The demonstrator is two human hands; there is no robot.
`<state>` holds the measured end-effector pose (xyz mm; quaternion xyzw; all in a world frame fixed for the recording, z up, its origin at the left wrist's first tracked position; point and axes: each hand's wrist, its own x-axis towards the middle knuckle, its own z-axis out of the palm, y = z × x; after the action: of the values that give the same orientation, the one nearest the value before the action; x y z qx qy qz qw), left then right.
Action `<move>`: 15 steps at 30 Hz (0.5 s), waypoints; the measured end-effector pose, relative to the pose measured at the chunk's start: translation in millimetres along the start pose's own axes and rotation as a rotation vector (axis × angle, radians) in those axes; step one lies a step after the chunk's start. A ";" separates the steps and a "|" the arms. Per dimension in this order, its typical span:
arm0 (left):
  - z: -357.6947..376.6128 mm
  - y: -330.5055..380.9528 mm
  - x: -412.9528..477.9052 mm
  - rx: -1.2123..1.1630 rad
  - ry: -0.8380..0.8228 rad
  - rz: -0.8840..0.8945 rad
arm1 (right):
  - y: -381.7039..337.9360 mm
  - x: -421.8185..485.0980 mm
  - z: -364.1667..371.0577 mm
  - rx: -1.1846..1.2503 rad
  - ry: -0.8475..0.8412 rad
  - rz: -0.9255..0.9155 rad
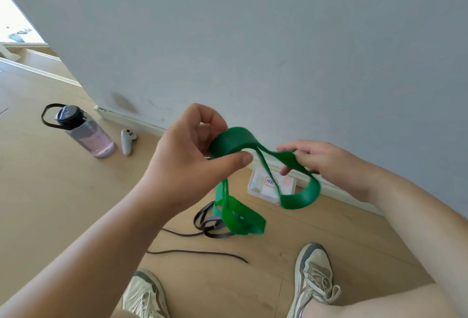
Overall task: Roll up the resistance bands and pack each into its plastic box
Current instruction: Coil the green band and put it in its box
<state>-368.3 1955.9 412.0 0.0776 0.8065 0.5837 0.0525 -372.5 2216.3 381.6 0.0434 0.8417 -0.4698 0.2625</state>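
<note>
Green band [234,141] held in mid-air, partly rolled
Left hand [192,158] grips the roll; right hand [326,163] pinches the loose length; plastic box [260,187] on floor [50,191], far side, by wall [278,51]

Resistance band [235,144]: solid bright green, no print.
Second band [211,226]: dark brown-black, plain.
Plastic box [255,186]: clear; white label with red characters, pink and pale blue patches.
Bottle [91,137]: transparent with a pink tint, black lid.
Controller [127,141]: light grey.
Floor [50,191]: pale wood grain.
Wall [278,39]: flat grey-white.
Shoes [314,274]: cream with grey panels.
</note>
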 end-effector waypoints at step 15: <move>14.8 -22.3 0.1 0.249 -0.068 0.104 | -43.9 -11.2 48.9 -0.137 0.295 -0.466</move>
<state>-367.2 1962.9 386.1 0.1450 0.8653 0.4781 0.0394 -357.3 2154.1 400.1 -0.1012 0.8880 -0.4479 0.0242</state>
